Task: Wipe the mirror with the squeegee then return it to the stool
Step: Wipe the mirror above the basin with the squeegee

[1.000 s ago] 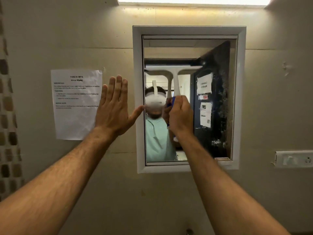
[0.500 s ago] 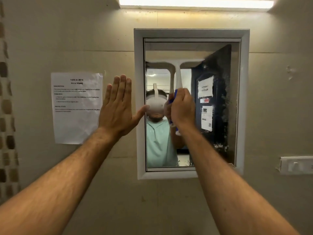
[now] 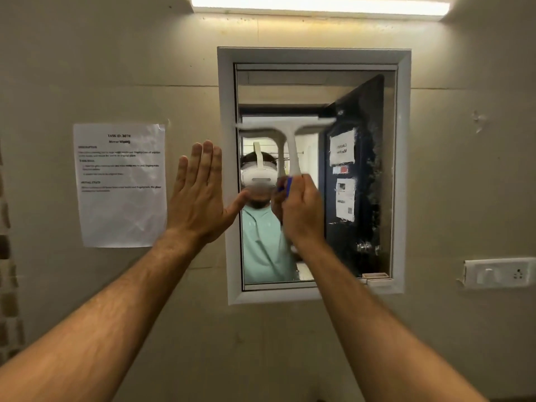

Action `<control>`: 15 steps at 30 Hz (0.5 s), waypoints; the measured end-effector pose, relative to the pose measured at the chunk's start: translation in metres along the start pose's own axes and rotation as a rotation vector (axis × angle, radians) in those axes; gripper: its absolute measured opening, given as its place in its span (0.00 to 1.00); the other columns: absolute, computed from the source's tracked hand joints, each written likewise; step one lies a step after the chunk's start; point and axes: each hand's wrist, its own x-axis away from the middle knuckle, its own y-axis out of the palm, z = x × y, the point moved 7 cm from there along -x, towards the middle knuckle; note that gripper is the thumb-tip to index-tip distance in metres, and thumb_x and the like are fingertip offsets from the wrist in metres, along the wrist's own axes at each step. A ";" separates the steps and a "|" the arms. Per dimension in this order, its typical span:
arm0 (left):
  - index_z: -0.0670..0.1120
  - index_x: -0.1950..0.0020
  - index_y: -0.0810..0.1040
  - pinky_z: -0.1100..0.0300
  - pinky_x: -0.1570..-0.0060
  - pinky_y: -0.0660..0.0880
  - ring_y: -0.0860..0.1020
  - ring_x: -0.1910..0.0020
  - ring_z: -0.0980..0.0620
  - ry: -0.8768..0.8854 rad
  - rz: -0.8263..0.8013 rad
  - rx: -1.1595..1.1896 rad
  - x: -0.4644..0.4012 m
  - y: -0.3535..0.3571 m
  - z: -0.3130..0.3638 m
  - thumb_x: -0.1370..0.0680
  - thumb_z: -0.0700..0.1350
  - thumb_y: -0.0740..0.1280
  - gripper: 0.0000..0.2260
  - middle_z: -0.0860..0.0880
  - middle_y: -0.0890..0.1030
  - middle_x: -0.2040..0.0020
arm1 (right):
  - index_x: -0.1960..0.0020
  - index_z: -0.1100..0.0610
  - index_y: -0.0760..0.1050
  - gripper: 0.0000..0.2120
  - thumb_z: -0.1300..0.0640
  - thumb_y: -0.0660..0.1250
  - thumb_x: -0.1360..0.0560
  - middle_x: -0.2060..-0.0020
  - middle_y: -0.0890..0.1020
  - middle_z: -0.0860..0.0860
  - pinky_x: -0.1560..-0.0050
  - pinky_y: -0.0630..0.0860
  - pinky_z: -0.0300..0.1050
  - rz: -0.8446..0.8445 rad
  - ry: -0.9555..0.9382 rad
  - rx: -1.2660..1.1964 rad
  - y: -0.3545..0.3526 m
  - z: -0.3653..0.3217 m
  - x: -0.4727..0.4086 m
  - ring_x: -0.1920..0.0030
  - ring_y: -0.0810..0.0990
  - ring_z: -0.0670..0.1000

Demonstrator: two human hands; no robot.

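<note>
A white-framed mirror (image 3: pixel 401 169) hangs on the beige wall straight ahead. My right hand (image 3: pixel 303 211) is closed around the blue-tipped handle of a white T-shaped squeegee (image 3: pixel 290 132). Its wide blade lies flat against the glass across the mirror's left and middle, about a third of the way down. My left hand (image 3: pixel 200 195) is open with fingers up, its palm against the wall and the mirror's left frame edge. The stool is out of view.
A printed task sheet (image 3: pixel 121 187) is taped to the wall left of the mirror. A switch and socket plate (image 3: pixel 499 274) sits low on the right. A tube light (image 3: pixel 319 4) glows above. A brown mosaic tile strip (image 3: pixel 7 256) runs down the far left.
The squeegee went up the glass half a second ago and has since come back down and shifted left. My left hand has stayed flat by the frame.
</note>
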 end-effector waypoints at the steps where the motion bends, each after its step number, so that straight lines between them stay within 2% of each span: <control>1: 0.41 0.16 0.46 0.45 0.19 0.42 0.43 0.16 0.44 -0.008 0.004 0.004 -0.003 -0.001 -0.001 0.20 0.70 0.53 0.44 0.41 0.44 0.16 | 0.51 0.50 0.73 0.17 0.44 0.49 0.17 0.63 0.80 0.52 0.60 0.77 0.52 -0.008 -0.003 -0.041 0.004 -0.017 -0.017 0.63 0.79 0.52; 3: 0.41 0.16 0.45 0.45 0.19 0.42 0.42 0.16 0.44 -0.018 0.007 0.006 -0.008 -0.002 -0.001 0.20 0.71 0.51 0.44 0.42 0.44 0.16 | 0.54 0.49 0.71 0.16 0.42 0.49 0.20 0.64 0.79 0.55 0.61 0.76 0.56 -0.011 0.006 -0.083 0.010 -0.044 -0.048 0.65 0.78 0.56; 8: 0.41 0.16 0.45 0.47 0.19 0.40 0.42 0.17 0.45 -0.019 0.018 0.010 -0.013 -0.001 0.005 0.19 0.71 0.50 0.44 0.42 0.43 0.16 | 0.56 0.47 0.69 0.14 0.45 0.49 0.19 0.65 0.77 0.54 0.58 0.80 0.63 0.021 -0.010 -0.067 0.011 -0.058 -0.070 0.64 0.78 0.56; 11: 0.41 0.16 0.45 0.47 0.19 0.41 0.43 0.16 0.45 -0.017 0.022 0.018 -0.009 -0.001 0.007 0.19 0.71 0.49 0.44 0.42 0.44 0.16 | 0.55 0.48 0.70 0.17 0.42 0.47 0.20 0.63 0.79 0.56 0.56 0.80 0.64 0.012 0.000 -0.009 0.012 -0.027 -0.046 0.62 0.80 0.58; 15: 0.40 0.16 0.46 0.48 0.19 0.40 0.43 0.16 0.45 0.002 0.016 0.019 0.003 0.000 0.014 0.19 0.70 0.50 0.44 0.41 0.44 0.16 | 0.48 0.53 0.72 0.17 0.46 0.49 0.15 0.64 0.78 0.50 0.54 0.78 0.58 0.003 0.038 0.025 0.005 0.034 0.008 0.62 0.77 0.50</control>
